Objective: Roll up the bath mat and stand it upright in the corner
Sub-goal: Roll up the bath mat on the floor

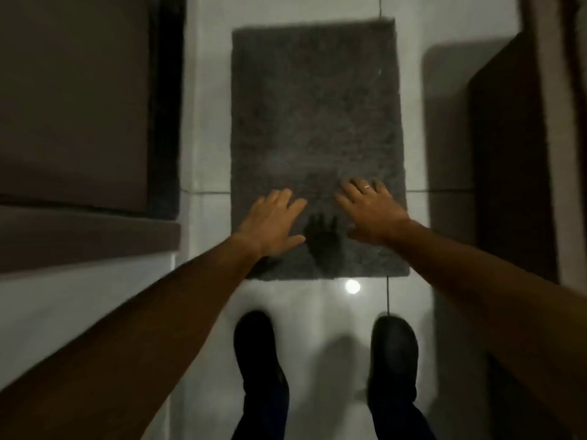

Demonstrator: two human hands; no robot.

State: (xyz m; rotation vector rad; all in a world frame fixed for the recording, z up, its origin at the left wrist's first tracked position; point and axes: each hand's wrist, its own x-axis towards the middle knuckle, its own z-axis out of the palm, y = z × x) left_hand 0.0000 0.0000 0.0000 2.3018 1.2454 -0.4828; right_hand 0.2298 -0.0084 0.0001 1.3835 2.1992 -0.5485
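A dark grey shaggy bath mat [314, 115] lies flat and unrolled on the white tiled floor, its long side running away from me. My left hand [273, 222] hovers over the mat's near left part, palm down, fingers spread, holding nothing. My right hand [370, 211], with a ring on one finger, hovers over the near right part, also spread and empty. A hand-shaped shadow falls on the mat between them, so they seem a little above it. The mat's near edge lies just beyond my feet.
My two dark shoes [257, 347] stand on the glossy floor [206, 312] before the mat. A dark brown cabinet [73, 100] with a ledge fills the left side. A dark door or panel [514, 160] stands at the right. Narrow strips of tile flank the mat.
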